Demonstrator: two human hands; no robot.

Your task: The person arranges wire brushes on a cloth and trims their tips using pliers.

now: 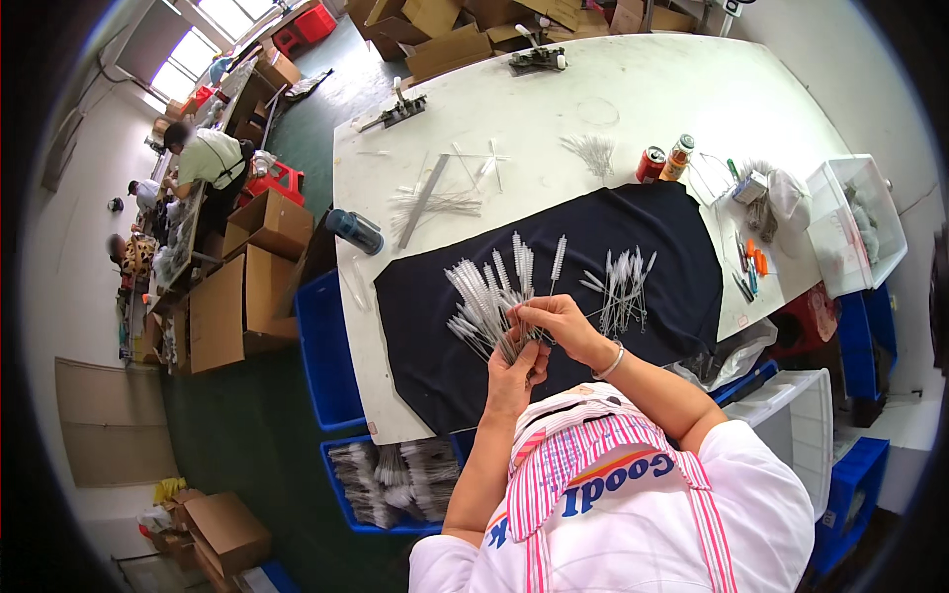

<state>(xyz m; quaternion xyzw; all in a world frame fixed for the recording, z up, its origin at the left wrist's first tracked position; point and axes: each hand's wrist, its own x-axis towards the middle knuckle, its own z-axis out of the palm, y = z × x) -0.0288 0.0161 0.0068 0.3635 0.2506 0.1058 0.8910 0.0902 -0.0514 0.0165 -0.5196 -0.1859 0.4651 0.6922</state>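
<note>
My left hand (pixel 515 374) is closed round the wire stems of a bunch of white-bristled straw brushes (pixel 481 291), whose heads fan out away from me. Just above it, my right hand (pixel 563 323) pinches at the stems of the same bunch, its fingertips close together. One brush (pixel 559 259) stands apart at the bunch's right side. To the right, a loose pile of similar brushes (pixel 625 287) lies on the dark cloth (pixel 425 296). The lower stem ends are partly hidden by my fingers.
The white table (pixel 474 109) carries a blue bottle (pixel 354 231), thin wires (pixel 435 203), two cans (pixel 650 164), orange-handled tools (pixel 756 259) and small clamp fixtures (pixel 395 111). A blue bin of brushes (pixel 390 484) stands at lower left, a white bin (pixel 858 227) at right. People work farther left.
</note>
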